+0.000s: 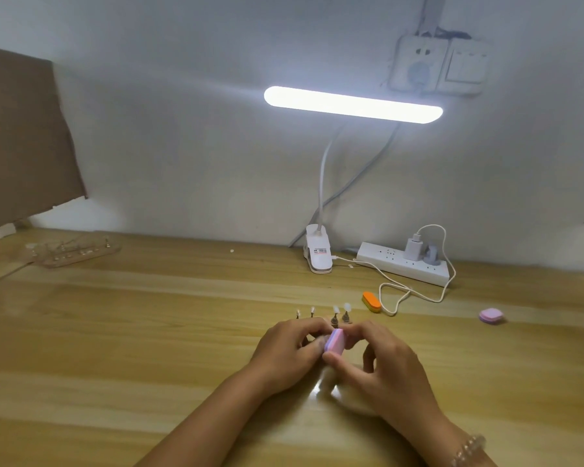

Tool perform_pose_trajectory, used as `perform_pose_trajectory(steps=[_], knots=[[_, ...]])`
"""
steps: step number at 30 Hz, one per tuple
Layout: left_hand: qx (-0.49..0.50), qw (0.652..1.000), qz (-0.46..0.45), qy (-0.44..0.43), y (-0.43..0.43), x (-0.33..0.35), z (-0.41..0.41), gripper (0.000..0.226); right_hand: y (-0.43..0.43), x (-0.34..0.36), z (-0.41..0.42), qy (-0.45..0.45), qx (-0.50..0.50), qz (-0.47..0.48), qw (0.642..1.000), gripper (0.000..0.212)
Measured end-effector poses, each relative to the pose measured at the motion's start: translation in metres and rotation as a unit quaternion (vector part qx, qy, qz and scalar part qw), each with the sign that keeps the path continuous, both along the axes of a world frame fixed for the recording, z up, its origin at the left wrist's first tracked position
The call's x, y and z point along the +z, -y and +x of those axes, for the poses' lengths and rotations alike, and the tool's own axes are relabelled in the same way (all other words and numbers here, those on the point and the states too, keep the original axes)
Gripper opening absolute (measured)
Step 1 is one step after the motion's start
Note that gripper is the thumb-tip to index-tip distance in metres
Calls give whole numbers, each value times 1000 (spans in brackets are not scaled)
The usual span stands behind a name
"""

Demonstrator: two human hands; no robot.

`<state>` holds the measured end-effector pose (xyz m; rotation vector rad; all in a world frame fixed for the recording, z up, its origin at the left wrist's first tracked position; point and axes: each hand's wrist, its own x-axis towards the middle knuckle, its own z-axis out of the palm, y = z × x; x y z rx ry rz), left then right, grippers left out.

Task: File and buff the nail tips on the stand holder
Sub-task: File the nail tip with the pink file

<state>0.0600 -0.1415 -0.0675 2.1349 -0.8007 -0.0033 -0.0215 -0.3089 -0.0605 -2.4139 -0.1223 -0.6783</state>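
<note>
the right hand (381,365) pinches a pink-and-lilac block (334,342) between thumb and forefinger, clamped on its two ends. the block's long axis runs roughly from 7 to 1 o'clock. the left hand (290,352) sits just at its 9 o'clock, fingers curled in against the block's left face; whether they pinch a tip or post there is hidden, so i cannot tell its grip. the tips (335,311) stand upright in a short row at 12 o'clock of both hands, close beyond the knuckles, the row running 9 to 3. the two right-most tips are just past the block's far end, so the right hand looks nearer to them and the left hand nearer to the two thin ones at 11. judging by this, the next stroke needs only a small reach toward 12. farther out on the table (149,332), an orange block (371,301) lies at 1 o'clock, a pink pad (491,315) at 3, a clip lamp (319,254) and a power strip (405,264) past them, and a clear holder (78,251) far off at 10.
</note>
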Motion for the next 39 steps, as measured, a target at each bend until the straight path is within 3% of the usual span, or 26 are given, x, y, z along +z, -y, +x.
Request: perform_pose_trajectory(steps=[4, 8, 12, 15, 20, 23, 25, 30, 34, 39], knots=[[1, 1000, -20, -2, 1, 0, 1, 14, 7, 0, 5, -6, -49, 44, 998, 28], [-5, 998, -51, -26, 0, 0, 0, 12, -2, -1, 0, 5, -24, -27, 999, 34], [3, 999, -40, -30, 1, 1, -2, 6, 7, 0, 5, -6, -72, 19, 997, 33], [-1, 998, -41, -41, 1, 3, -3, 9, 1, -2, 2, 3, -41, -34, 999, 31], [-4, 999, -39, -38, 0, 0, -1, 7, 7, 0, 5, -6, -70, 12, 997, 44], [-8, 998, -44, -46, 0, 1, -1, 9, 1, 0, 2, -5, -33, -23, 999, 33], [-8, 998, -43, -43, 1, 1, -1, 10, 2, 1, 4, -17, -39, 8, 999, 31], [-11, 998, -42, -48, -1, 0, -2, 13, 2, 1, 1, -11, -44, -18, 999, 31], [-8, 999, -33, -28, 0, -1, -1, 8, 6, 2, 5, -21, -58, 36, 997, 34], [-14, 999, -34, -29, -1, 0, -1, 13, 3, 2, 2, -20, -22, 34, 999, 31]])
